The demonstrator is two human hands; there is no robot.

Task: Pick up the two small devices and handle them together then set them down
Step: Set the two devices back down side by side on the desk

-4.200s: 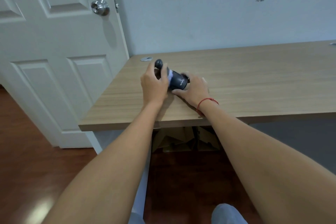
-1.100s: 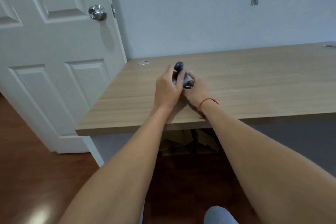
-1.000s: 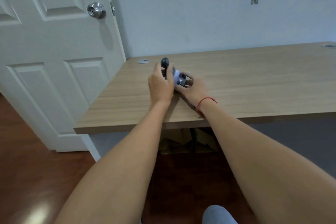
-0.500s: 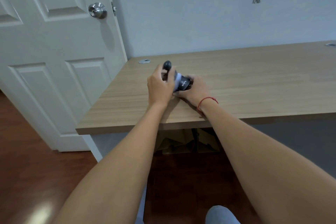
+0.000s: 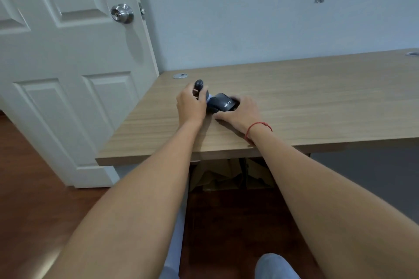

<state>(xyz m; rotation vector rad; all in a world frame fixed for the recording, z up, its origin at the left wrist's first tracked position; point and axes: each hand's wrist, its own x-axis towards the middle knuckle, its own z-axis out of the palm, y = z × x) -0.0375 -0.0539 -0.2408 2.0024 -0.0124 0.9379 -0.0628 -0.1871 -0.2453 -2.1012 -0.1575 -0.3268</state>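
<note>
1. The long light-brown wooden worktop [image 5: 306, 99] looks smooth and matt, with fine grain lines.
2. The dark grey rounded plastic device [image 5: 221, 104] has a soft shine.
3. The round silver metal door knob [image 5: 122, 12] is shiny.
4. The dark red-brown wooden floor [image 5: 34, 188] is glossy.

The two devices are dark grey: a round-ended one [image 5: 199, 85] and one with white lettering [image 5: 221, 105]. The desk [image 5: 317, 97] is pale wood grain, the door [image 5: 56, 63] white, the knob [image 5: 122, 12] silver, the wrist cord [image 5: 258, 127] red, the floor [image 5: 34, 183] reddish brown.
</note>
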